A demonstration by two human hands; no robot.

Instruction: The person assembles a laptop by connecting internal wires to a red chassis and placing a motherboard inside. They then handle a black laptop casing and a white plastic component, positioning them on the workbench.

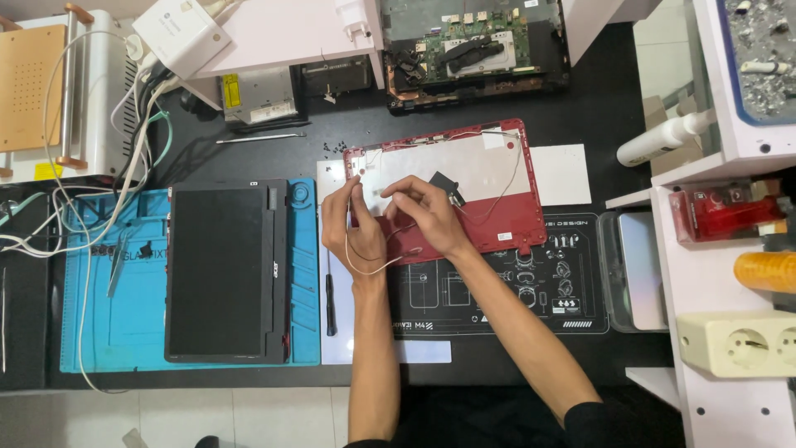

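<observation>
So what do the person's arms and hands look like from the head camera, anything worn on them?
Both hands, left and right, are bare: no gloves, rings or watch show. The forearms are bare too. A dark sleeve starts near the right elbow; a dark edge shows at the left arm's bottom.

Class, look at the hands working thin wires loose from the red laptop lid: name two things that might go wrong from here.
1. The thin white wire, pinched by the left hand and right hand, may snap or kink if pulled hard against the red laptop lid.
2. The tiny black screws lie loose on the dark table just beyond the lid; a sweep of a forearm or the lid could scatter them.
</observation>
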